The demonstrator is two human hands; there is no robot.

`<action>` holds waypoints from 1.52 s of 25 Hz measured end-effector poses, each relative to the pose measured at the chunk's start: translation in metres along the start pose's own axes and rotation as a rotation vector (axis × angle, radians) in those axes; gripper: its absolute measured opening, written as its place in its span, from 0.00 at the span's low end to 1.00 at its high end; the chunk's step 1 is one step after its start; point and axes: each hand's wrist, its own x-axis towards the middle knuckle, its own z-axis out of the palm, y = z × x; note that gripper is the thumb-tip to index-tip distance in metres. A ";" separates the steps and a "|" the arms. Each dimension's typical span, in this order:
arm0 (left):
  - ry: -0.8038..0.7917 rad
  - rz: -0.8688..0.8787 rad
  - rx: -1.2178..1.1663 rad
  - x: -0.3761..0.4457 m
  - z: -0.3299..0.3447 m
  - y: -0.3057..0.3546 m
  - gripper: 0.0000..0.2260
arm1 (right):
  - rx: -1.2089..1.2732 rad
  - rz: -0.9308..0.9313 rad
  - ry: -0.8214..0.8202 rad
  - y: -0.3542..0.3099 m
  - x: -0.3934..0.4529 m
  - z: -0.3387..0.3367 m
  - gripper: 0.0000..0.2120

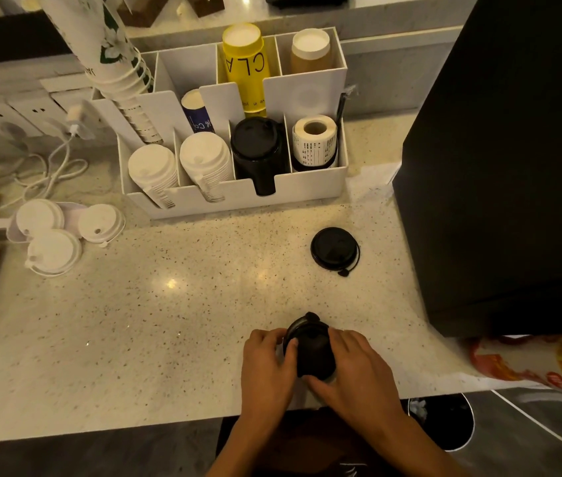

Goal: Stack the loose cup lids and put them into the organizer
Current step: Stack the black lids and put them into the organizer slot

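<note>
Near the counter's front edge, my left hand (267,366) and my right hand (352,370) both grip a small stack of black cup lids (312,352). One loose black lid (334,248) lies flat further back on the right. Three loose white lids (53,249) lie at the far left. The white organizer (238,197) stands at the back; its front compartments hold two white lid stacks (153,168), a black lid stack (257,146) and a label roll.
A tall black box (500,166) stands at the right on the speckled counter (169,321). Paper cup stacks fill the organizer's rear. A power strip with a white charging cable (62,160) lies at the left. A patterned cloth (541,363) sits at the right edge.
</note>
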 end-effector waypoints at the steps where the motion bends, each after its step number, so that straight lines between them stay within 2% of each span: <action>1: -0.002 -0.006 0.006 0.000 0.001 -0.001 0.12 | -0.006 0.000 -0.005 0.000 0.001 0.001 0.40; 12: -0.006 -0.020 0.050 0.007 0.011 -0.009 0.14 | -0.021 -0.017 -0.053 0.008 0.012 0.008 0.41; 17: -0.022 -0.095 -0.096 0.012 0.013 -0.007 0.11 | -0.034 -0.021 -0.076 0.016 0.020 0.010 0.44; 21: -0.044 -0.128 -0.124 0.015 0.014 -0.007 0.10 | -0.031 -0.017 -0.073 0.018 0.020 0.011 0.45; 26: -0.072 -0.168 -0.102 0.021 0.011 -0.002 0.11 | 0.130 -0.035 -0.032 0.023 0.018 0.019 0.43; 28: -0.067 -0.203 -0.208 0.021 0.008 0.004 0.09 | 0.235 -0.062 -0.025 0.023 0.019 0.021 0.42; 31: -0.133 -0.301 -0.479 0.021 0.001 0.008 0.13 | 0.354 -0.079 -0.014 0.026 0.017 0.023 0.42; 35: -0.271 -0.196 -0.613 0.020 -0.004 0.012 0.06 | 0.383 -0.146 0.001 0.027 0.012 0.020 0.40; 38: -0.294 -0.179 -0.669 0.015 -0.009 0.015 0.05 | 0.438 -0.185 -0.031 0.022 0.009 0.013 0.39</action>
